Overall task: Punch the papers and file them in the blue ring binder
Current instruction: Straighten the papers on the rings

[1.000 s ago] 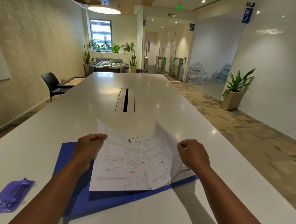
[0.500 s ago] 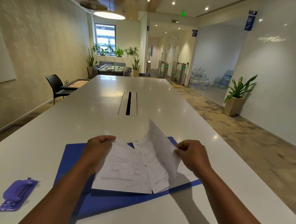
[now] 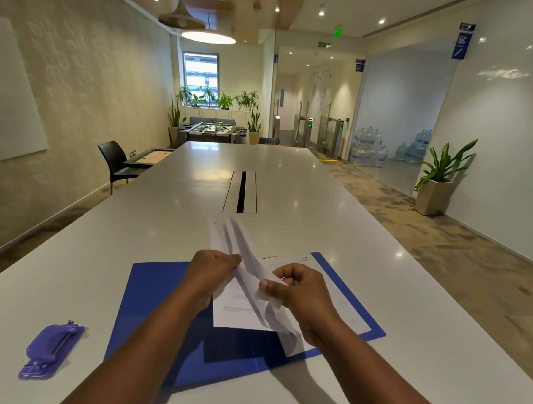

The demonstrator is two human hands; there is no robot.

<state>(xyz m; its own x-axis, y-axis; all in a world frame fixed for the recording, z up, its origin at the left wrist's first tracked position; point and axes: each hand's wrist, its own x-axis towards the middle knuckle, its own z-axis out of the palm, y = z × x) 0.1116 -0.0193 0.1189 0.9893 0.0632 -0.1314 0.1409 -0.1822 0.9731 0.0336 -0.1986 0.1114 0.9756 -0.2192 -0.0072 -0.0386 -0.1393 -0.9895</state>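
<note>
On the long white table [image 3: 173, 206] the flat blue ring binder [image 3: 159, 300] lies open with one sheet on it. Above it, the left hand [image 3: 212, 274] and right hand [image 3: 297, 289], both curled, pinch the bent white printed papers [image 3: 244, 311]; loose sheets could slip or crease, giving misaligned holes. The purple plastic hole punch [image 3: 52, 350] sits well left. A green "EXIT" sign [image 3: 324, 45] reads; the papers' print is too small.

Both hands [image 3: 212, 274] pinch papers [image 3: 243, 308], seemingly folded.
</note>
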